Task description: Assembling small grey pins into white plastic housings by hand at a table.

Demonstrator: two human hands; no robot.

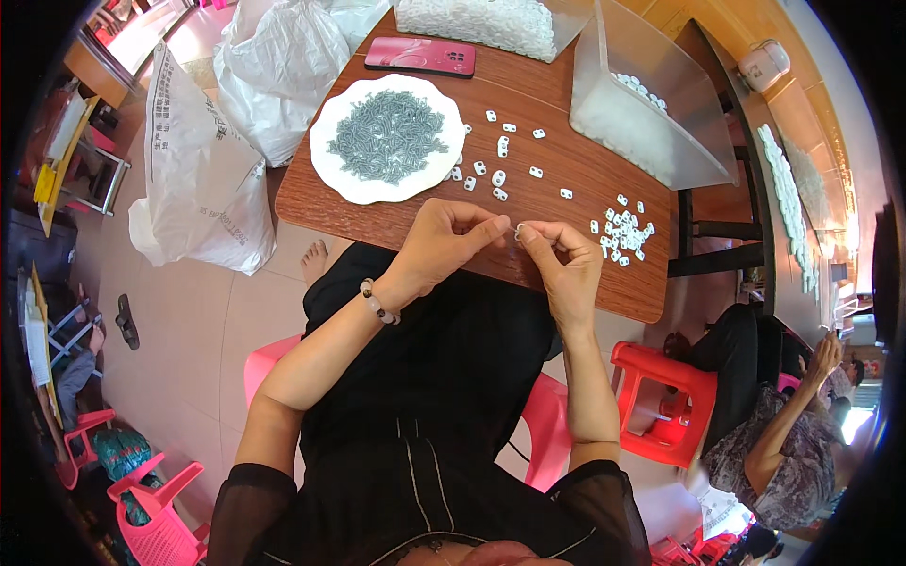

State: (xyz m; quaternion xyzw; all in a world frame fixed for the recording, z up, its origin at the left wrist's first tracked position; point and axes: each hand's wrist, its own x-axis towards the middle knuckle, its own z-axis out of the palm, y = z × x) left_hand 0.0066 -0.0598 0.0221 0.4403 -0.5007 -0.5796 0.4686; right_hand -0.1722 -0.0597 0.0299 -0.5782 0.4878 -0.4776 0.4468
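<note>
Head view, right hand (pixel 569 269) gripped a tiny white piece (pixel 518 232) in its fingertips, above the near edge of the table (pixel 613 286), outline mostly covered, left hand (pixel 439 245) pinched closed beside it (contents were too small to tell), rounded white dark-spotted tiles (pixel 626 229) lay by the right edge.

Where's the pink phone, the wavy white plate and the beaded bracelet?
Pink phone (pixel 420 58): head view, middle of its back.
Wavy white plate (pixel 377 192): head view, its near rim.
Beaded bracelet (pixel 375 304): head view, its beads.
</note>
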